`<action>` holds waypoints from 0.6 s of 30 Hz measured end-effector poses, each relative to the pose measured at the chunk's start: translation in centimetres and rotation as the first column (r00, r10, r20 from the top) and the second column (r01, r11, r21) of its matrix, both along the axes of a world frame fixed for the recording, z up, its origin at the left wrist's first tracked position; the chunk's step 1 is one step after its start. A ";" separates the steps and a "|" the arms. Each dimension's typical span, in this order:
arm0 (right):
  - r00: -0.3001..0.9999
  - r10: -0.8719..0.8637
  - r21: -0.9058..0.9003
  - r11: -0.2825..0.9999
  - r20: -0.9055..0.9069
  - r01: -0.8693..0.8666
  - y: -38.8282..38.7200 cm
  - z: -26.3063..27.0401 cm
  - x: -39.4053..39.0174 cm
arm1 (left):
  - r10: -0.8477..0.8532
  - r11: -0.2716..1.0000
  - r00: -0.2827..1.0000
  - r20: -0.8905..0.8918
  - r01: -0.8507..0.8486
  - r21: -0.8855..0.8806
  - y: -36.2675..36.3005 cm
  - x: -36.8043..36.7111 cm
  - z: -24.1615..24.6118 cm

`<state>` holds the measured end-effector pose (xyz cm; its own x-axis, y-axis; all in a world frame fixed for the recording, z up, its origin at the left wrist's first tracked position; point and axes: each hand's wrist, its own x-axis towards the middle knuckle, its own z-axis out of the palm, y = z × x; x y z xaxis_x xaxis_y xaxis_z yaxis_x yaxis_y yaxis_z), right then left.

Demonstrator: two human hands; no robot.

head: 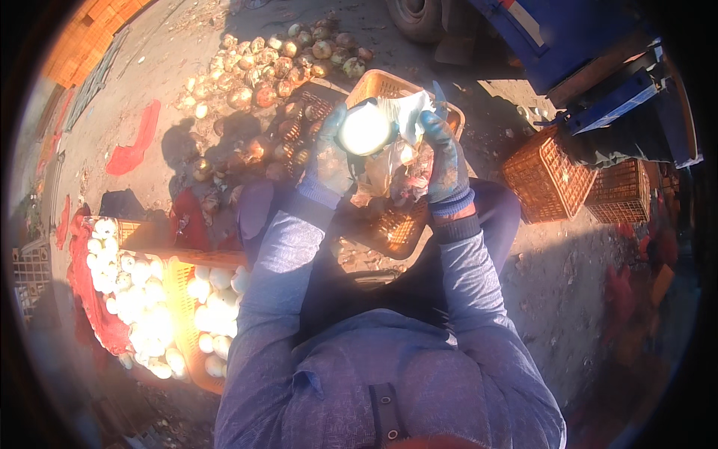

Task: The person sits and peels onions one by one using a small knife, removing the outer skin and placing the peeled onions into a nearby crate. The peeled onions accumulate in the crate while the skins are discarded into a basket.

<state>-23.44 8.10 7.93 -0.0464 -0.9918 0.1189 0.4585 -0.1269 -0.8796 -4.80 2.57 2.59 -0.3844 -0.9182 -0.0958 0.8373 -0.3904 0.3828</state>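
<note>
In my left hand (331, 146), wearing a blue-coated work glove, I grip a peeled white onion (366, 130) that glares in the sun. My right hand (446, 151), gloved the same way, pinches pale onion skin (412, 115) just beside the onion. A blue pointed shape rises by the right fingers; I cannot tell whether it is a glove finger or a tool. Loose brown peel (378, 171) hangs between the hands. Behind and below them an orange plastic crate (377, 81) stands between my knees, partly hidden by my hands.
Unpeeled onions (266, 70) lie heaped on the ground ahead. Peeled onions (140, 303) fill a red mesh sack (101, 306) and an orange crate (182, 314) at my left. Orange crates (552, 174) stand at the right beside a blue vehicle (572, 50) with a wheel (415, 17).
</note>
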 end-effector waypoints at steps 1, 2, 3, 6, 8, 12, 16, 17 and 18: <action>0.963 0.008 0.109 0.993 0.269 -0.039 0.3 1.5 0.6 | -0.048 0.999 0.997 -0.066 0.048 0.006 0.1 0.1 0.2; 0.942 0.033 0.106 0.992 0.335 -0.072 0.3 1.7 0.5 | -0.098 0.995 0.987 -0.130 0.100 0.009 0.2 0.2 0.4; 0.916 0.053 0.099 0.990 0.397 -0.100 0.4 1.9 0.2 | -0.063 0.998 0.989 -0.133 0.067 0.022 0.3 -0.1 1.3; 0.828 0.189 0.052 0.966 0.527 -0.253 0.4 2.0 -0.6 | -0.067 0.997 0.973 -0.221 0.075 0.027 0.2 0.4 1.7; 0.804 0.136 0.068 0.975 0.578 -0.214 0.1 1.4 -1.9 | -0.153 0.988 0.936 -0.318 0.146 -0.048 -0.6 0.9 0.2; 0.906 -0.028 0.104 0.994 0.422 -0.017 -0.1 1.5 -4.0 | -0.138 0.990 0.910 -0.392 0.121 -0.068 -0.3 1.6 1.3; 0.651 -0.120 0.053 0.969 -0.750 0.240 -2.5 -2.9 -6.9 | -0.041 0.999 0.908 -0.417 0.034 -0.024 0.4 3.2 2.9; 0.433 -0.182 -0.117 0.978 -0.883 0.173 -2.8 -4.4 -7.1 | -0.039 0.998 0.884 -0.465 0.013 -0.058 0.4 4.3 2.9; 0.357 -0.066 -0.009 0.987 -0.932 0.160 -3.2 -6.0 -7.1 | -0.039 0.996 0.858 -0.513 -0.011 -0.093 0.4 5.7 2.7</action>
